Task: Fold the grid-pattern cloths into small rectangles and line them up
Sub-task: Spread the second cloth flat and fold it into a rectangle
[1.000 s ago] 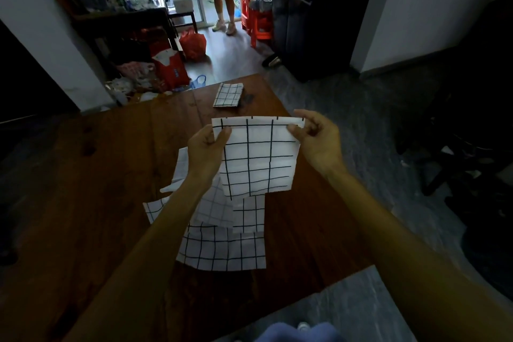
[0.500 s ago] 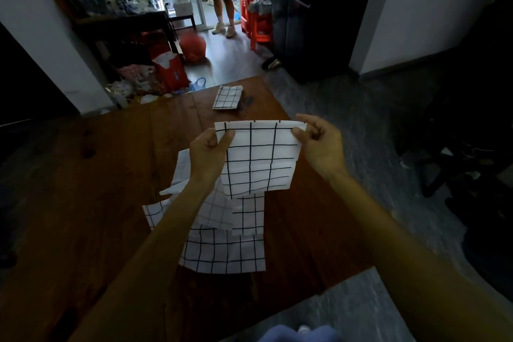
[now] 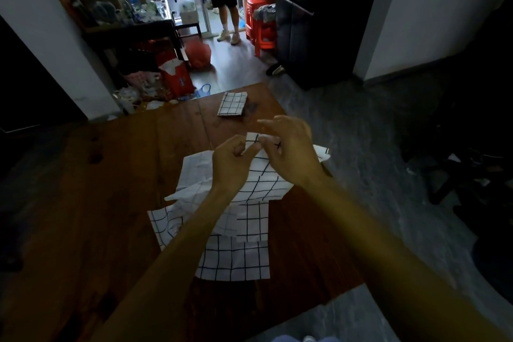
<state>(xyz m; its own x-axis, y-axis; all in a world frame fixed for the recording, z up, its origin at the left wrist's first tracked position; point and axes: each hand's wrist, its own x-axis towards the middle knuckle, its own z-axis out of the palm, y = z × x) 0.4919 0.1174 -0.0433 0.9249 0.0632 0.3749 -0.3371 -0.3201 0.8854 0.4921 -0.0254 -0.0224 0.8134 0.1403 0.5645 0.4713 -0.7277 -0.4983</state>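
Desk [image 3: 91, 203]: dark brown wood, running from the left edge to a right edge just past the cloths; grey floor [image 3: 369, 130] lies beyond it on the right.
Loose cloths [image 3: 236, 258]: a heap of white cloths with black grid lines lies unfolded on the desk below the hands, overlapping one another, the nearest one spread flat toward the desk's near edge.
Left hand [image 3: 231, 164]: raised above the heap, thumb and forefinger pinching the top edge of the held cloth, the other fingers curled in.
Held cloth [image 3: 263, 183]: a grid cloth gripped at its top by both hands, the two gripped corners brought close together; its lower part hangs down and its bottom edge overlaps the heap.
Right hand [image 3: 288, 153]: just beside the left hand, almost touching it, thumb and forefinger pinching the same top edge, the remaining fingers spread loosely above.
Folded cloth [image 3: 232, 103]: a small grid-pattern rectangle lying flat near the far edge of the desk, well apart from the heap.
Background: a person's legs [image 3: 226, 8] stand in a bright doorway, with red stools [image 3: 261, 28] to the right.
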